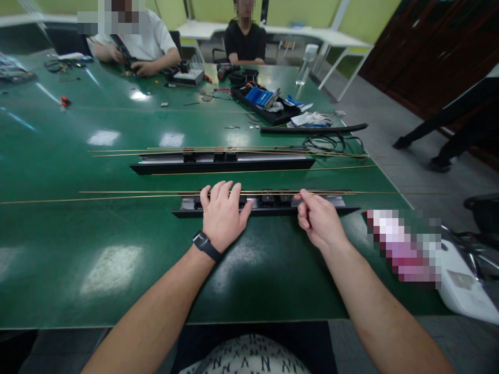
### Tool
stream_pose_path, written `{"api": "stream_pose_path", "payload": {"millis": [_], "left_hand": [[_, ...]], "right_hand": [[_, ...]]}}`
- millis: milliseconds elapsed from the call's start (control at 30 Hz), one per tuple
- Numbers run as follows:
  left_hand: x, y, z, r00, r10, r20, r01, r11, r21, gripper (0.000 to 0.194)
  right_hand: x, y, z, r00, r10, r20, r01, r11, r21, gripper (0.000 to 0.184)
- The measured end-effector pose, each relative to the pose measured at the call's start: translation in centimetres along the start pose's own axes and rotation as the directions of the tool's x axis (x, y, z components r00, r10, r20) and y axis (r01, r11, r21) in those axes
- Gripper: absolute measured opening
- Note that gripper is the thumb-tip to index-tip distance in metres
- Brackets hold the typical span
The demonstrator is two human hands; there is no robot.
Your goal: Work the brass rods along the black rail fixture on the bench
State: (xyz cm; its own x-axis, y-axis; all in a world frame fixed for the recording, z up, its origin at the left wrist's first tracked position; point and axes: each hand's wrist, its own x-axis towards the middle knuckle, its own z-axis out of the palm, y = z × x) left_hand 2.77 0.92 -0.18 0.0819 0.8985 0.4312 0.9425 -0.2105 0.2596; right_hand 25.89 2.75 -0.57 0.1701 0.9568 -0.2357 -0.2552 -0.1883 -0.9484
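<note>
In front of me a long black and silver rail [268, 212] lies across the table, with several black blocks set in its channel. Thin brass-coloured rods [128, 193] run along its top and stick out well past both ends. My left hand [223, 215], with a black watch on its wrist, rests over the rail's left part; its fingers are spread across the rods. Toward the rail's right part, my right hand [317, 215] is closed, the index finger and thumb pinched at a thin rod. The exact grip is partly hidden by the fingers.
Behind lies a second black rail [226, 165] with more rods. Farther back are a curved black strip [312, 129], a cable [327, 143], a black tray [268, 111] and a bottle [306, 65]. Two people sit across the green table [128, 285]; another person's legs [452, 124] show right.
</note>
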Motion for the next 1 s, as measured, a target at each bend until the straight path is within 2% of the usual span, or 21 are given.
{"api": "stream_pose_path", "payload": {"millis": [600, 1000], "left_hand": [[0.09, 0.01, 0.02, 1.0, 0.002, 0.004, -0.002, 1.0, 0.007, 0.045], [0.09, -0.02, 0.0, 1.0, 0.002, 0.005, -0.002, 1.0, 0.011, 0.045]], "right_hand": [[-0.19, -0.39, 0.14, 1.0, 0.017, 0.004, -0.017, 0.999, -0.042, 0.041], [-0.11, -0.28, 0.04, 1.0, 0.013, 0.003, -0.013, 1.0, -0.026, 0.036]]}}
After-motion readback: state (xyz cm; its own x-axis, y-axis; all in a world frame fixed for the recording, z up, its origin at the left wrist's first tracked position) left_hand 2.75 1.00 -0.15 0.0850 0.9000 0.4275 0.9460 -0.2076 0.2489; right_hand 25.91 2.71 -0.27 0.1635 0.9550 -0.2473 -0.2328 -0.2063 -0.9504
